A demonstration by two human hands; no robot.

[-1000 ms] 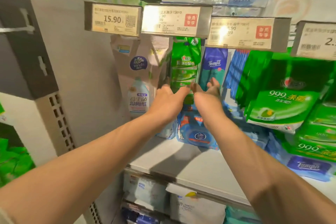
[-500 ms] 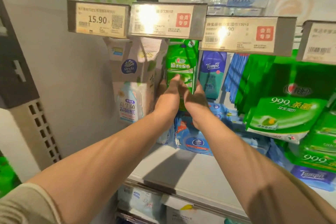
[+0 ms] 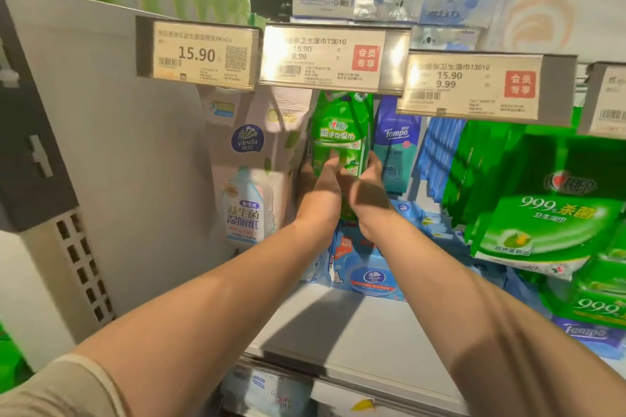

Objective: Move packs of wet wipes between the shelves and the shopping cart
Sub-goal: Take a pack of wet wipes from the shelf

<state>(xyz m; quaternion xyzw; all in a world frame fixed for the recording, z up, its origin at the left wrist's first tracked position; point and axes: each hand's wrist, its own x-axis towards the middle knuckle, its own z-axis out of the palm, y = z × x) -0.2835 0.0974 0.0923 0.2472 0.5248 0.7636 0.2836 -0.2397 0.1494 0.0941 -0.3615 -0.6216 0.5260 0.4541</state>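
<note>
Green pack: a green pack of wet wipes (image 3: 339,137) hangs upright under the middle price tag (image 3: 325,57), between a pale Vinda pack (image 3: 250,166) on its left and a blue Tempo pack (image 3: 396,145) on its right.
Left hand: the left hand (image 3: 320,191) reaches up, arm stretched out, its fingers (image 3: 333,159) lying on the front lower part of the green pack; whether they grip it cannot be told.
Right hand: the right hand (image 3: 367,191) is raised beside the left, fingers at the pack's lower right edge; how firmly they hold is unclear.
Count: two hands, four price tags in view, one hanging green pack between the hands.
Shelf: the grey shelf (image 3: 355,332) below carries blue packs (image 3: 369,267) lying flat.
Change: half a second ago both hands were at the same pack; the hands have stayed there, and the view has shifted slightly.
</note>
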